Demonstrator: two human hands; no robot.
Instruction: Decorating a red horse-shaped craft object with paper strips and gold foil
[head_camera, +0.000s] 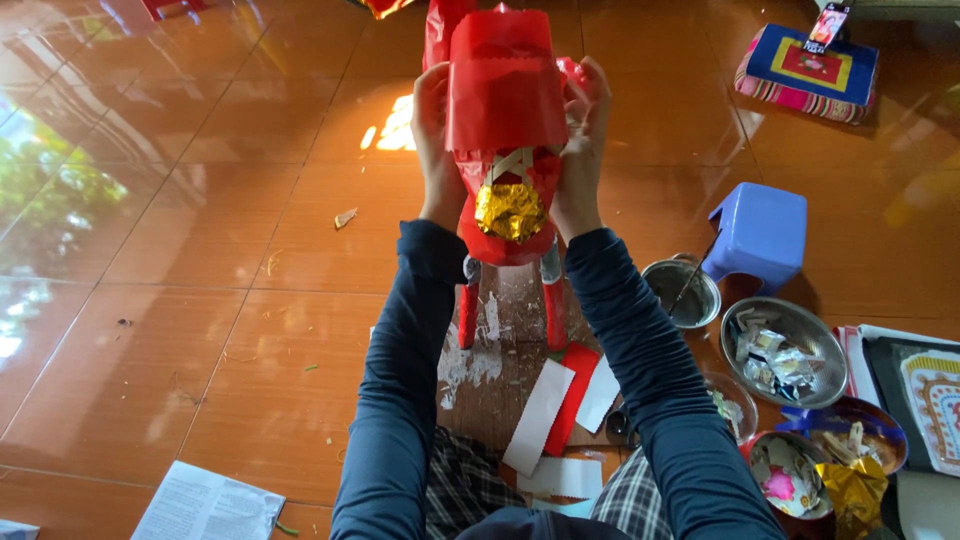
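Item, upper centre of frame: red paper animal figure (503, 150), gold foil ball (510, 211) at its chest. I see left hand (433, 140) and right hand (583, 140) clamped flat on its flanks. I'd judge even, light pressure best, lest the paper crease.

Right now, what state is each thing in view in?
Red paper figure: upright on its legs, gripped from both sides.
Left hand: pressed on the figure's side.
Right hand: pressed on the opposite side.
Gold foil ball: crumpled, fixed to the figure.
Blue stool: upright.
Steel bowl: holds scraps.
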